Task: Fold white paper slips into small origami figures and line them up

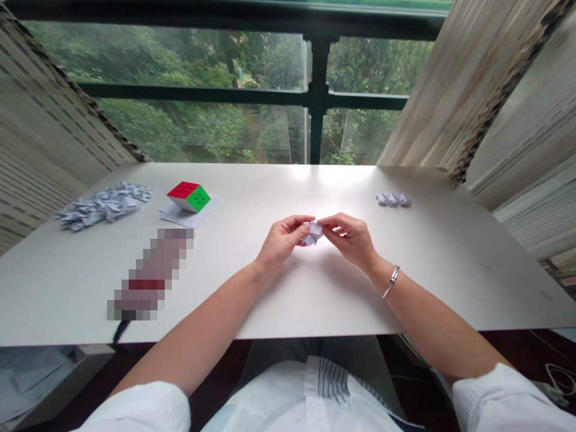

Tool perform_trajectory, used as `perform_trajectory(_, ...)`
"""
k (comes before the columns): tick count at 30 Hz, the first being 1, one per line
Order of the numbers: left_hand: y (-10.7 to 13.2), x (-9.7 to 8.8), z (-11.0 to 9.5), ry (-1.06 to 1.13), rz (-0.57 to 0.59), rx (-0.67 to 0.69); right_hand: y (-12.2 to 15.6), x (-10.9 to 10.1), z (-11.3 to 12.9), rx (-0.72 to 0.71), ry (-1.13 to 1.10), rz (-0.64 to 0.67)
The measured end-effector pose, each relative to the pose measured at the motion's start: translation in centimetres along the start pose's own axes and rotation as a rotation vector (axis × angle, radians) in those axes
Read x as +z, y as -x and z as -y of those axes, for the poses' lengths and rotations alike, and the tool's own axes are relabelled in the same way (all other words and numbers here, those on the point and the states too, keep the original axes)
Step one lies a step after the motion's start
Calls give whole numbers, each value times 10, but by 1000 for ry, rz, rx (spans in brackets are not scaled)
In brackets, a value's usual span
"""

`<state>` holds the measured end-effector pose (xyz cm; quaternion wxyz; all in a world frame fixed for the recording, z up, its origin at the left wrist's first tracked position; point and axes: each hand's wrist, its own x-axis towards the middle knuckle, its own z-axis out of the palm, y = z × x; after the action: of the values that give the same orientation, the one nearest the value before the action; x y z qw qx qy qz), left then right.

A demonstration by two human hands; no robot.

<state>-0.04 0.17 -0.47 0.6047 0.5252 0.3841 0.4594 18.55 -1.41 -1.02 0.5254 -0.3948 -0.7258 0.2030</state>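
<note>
Over the middle of the white table, a small folded paper piece [311, 235] with several pointed facets is held between both hands. My left hand [282, 240] pinches it from the left, thumb in front. From the right, my right hand [348, 237] closes thumb and fingertips on its other edge. Fingers hide part of the paper, so I cannot tell whether it is one piece or several joined. Toward the back right lies a short row of similar folded paper pieces [393, 200], apart from my hands.
A heap of folded paper pieces [107, 205] lies at the back left of the white table [432, 288]. Beside it a puzzle cube [189, 197] rests on white paper sheets [201, 217]. A blurred-out object [150, 276] with a dark strap lies front left. A window and curtains stand behind.
</note>
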Motion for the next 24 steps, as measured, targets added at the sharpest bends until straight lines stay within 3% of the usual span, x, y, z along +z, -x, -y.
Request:
perform_trajectory(4,1,0,-1,-9,90,-26,-1,-1,-1,-3,10,-11)
perform_trajectory(9,1,1,1,41,64,-17,1,0,-3,4,42,20)
perform_trajectory(24,4,5,1,149,132,-94,3,-1,3,-106,265,9)
